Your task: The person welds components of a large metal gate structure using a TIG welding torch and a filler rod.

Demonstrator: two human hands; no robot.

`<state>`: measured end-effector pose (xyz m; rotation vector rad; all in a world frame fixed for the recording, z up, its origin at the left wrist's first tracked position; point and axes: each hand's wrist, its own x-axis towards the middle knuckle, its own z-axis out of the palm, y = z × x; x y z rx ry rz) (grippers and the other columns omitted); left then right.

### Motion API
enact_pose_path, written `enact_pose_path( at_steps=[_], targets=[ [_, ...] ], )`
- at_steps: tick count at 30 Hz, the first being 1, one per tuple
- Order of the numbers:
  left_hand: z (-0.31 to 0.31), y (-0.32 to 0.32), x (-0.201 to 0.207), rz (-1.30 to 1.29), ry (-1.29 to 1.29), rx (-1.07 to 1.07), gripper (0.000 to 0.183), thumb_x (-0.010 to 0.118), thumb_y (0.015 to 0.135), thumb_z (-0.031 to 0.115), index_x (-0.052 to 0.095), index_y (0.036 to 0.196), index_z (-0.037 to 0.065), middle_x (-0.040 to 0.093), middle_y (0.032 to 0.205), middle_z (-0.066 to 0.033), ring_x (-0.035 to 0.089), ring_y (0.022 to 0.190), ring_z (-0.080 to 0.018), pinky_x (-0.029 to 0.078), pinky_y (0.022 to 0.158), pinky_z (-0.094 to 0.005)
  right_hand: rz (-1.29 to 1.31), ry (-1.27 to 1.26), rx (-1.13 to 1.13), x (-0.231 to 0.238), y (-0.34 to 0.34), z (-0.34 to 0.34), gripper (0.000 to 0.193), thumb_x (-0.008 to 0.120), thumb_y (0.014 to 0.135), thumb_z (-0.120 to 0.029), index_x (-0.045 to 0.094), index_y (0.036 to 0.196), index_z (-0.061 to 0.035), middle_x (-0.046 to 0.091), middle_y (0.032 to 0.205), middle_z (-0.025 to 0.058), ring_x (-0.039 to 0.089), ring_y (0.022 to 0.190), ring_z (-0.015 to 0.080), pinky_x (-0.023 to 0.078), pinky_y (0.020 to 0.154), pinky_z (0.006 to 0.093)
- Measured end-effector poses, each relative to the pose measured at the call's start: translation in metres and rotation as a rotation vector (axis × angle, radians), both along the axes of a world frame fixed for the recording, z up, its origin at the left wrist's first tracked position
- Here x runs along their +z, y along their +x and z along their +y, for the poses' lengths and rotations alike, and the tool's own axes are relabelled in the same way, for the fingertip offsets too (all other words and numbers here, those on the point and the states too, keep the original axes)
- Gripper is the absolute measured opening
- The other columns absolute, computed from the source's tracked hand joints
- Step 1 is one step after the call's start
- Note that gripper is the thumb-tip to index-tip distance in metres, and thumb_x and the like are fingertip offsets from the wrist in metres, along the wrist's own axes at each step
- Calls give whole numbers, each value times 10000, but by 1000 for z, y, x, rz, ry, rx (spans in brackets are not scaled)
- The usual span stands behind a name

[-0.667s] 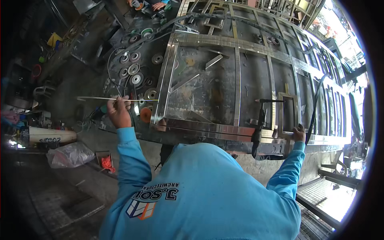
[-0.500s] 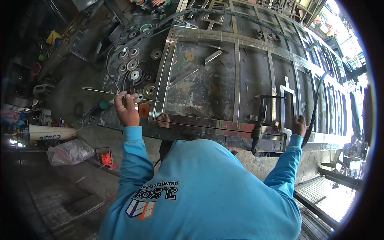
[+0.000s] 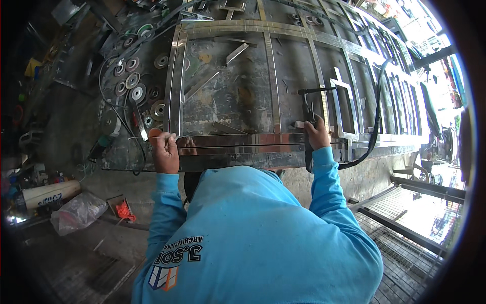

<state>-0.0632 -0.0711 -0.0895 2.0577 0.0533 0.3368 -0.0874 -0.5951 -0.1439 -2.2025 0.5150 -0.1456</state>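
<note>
My left hand [image 3: 166,154] pinches a thin metal welding rod [image 3: 139,137] above the frame's near left corner. One end of the rod sticks out to the left. On the right, my right hand [image 3: 318,135] has its fingers at the handle of a black welding torch [image 3: 306,109], which lies over the frame's near side. The torch's long black end points right. Beneath both hands lies a large shiny metal frame [image 3: 223,142] with several crossbars. A small rectangular metal frame [image 3: 338,111] sits just right of the torch.
Several grinding discs [image 3: 137,92] and an angle grinder [image 3: 104,142] lie on the dark worktable left of the frame. Loose metal strips [image 3: 202,85] rest inside the frame. A black cable [image 3: 377,111] loops at the right. A clear plastic bag [image 3: 78,213] lies on the floor at the left.
My right hand has moved left from beside the small frame to the torch handle. The rod stays in my left hand, its angle changed. The view has shifted right.
</note>
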Motion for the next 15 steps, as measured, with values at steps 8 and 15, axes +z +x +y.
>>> enact_pose_path(
  at_steps=[8, 15],
  targets=[
    [32, -1, -13, 131, 16, -92, 172, 597, 1071, 164, 642, 1141, 13, 692, 967, -62, 645, 834, -120, 538, 750, -293, -9, 271, 169, 180, -27, 64, 523, 693, 999, -212, 513, 1457, -34, 715, 1048, 121, 712, 904, 209, 579, 804, 364],
    [73, 35, -33, 239, -141, -243, 127, 562, 1082, 121, 613, 1089, 5, 716, 1026, -84, 660, 887, -99, 552, 774, -291, 131, -569, -182, 468, -111, -32, 483, 650, 1007, -192, 533, 1454, -52, 686, 1028, 91, 635, 821, 133, 527, 693, 289]
  ],
)
